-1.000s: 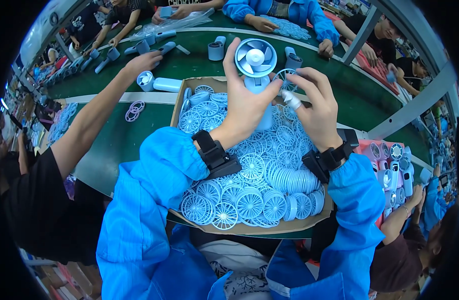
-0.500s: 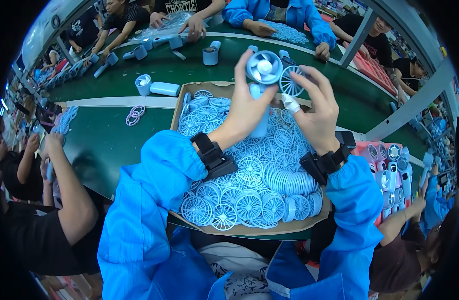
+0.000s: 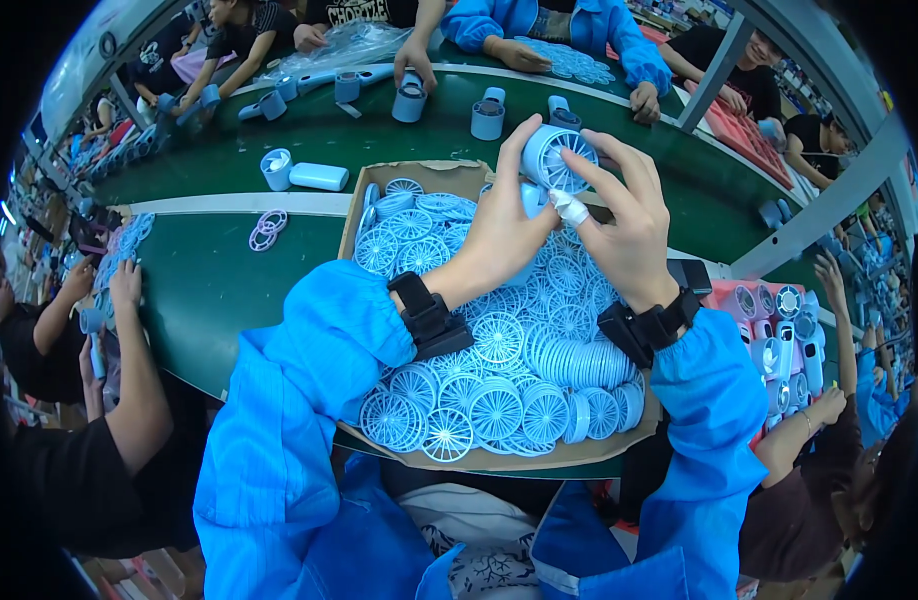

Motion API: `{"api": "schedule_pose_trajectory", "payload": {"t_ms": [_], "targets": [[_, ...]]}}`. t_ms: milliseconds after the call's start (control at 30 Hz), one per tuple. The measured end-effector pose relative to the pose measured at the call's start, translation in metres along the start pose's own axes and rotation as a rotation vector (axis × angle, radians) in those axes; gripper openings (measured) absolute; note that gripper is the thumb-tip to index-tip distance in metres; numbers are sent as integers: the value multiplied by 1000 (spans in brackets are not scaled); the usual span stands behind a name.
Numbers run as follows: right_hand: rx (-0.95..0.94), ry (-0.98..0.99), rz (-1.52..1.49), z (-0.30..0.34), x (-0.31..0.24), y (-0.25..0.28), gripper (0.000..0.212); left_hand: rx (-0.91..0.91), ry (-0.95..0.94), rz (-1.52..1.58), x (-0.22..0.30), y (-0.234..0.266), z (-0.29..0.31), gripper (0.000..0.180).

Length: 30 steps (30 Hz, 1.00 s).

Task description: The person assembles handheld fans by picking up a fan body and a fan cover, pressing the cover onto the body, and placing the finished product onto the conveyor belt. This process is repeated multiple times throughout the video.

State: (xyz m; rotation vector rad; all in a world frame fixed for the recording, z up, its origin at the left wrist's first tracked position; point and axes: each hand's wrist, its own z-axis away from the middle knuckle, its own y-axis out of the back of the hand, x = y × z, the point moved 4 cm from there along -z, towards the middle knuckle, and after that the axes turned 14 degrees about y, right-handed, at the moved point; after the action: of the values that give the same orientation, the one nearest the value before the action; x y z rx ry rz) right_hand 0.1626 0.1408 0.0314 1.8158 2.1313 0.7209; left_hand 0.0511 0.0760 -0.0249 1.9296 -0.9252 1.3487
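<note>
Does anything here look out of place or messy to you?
Little stands out. The round blue grilles lie loosely heaped in the cardboard box, some flat, some on edge. A few rings sit loose on the green table. The right hand has a white wrap on its index fingertip.
</note>
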Motion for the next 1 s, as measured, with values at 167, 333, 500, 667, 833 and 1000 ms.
{"api": "schedule_pose_trajectory", "payload": {"t_ms": [167, 333, 500, 667, 833, 1000], "targets": [[-1, -1, 3, -1, 1, -2, 41, 5, -38, -51, 1, 1, -1, 79], [-22, -6, 17, -2, 3, -6, 38, -36, 56, -20, 2, 2, 0, 76], [-24, 35, -6, 11, 19, -5, 43, -234, 224, 298, 19, -10, 4, 74], [138, -810, -1309, 21, 21, -35, 48, -236, 214, 324, 13, 3, 3, 62], [199, -669, -1174, 14, 20, -10, 47, -263, 230, 296, 26, -5, 2, 54], [150, -787, -1262, 18, 28, -11, 45, -279, 153, 242, 29, -9, 5, 53]]}}
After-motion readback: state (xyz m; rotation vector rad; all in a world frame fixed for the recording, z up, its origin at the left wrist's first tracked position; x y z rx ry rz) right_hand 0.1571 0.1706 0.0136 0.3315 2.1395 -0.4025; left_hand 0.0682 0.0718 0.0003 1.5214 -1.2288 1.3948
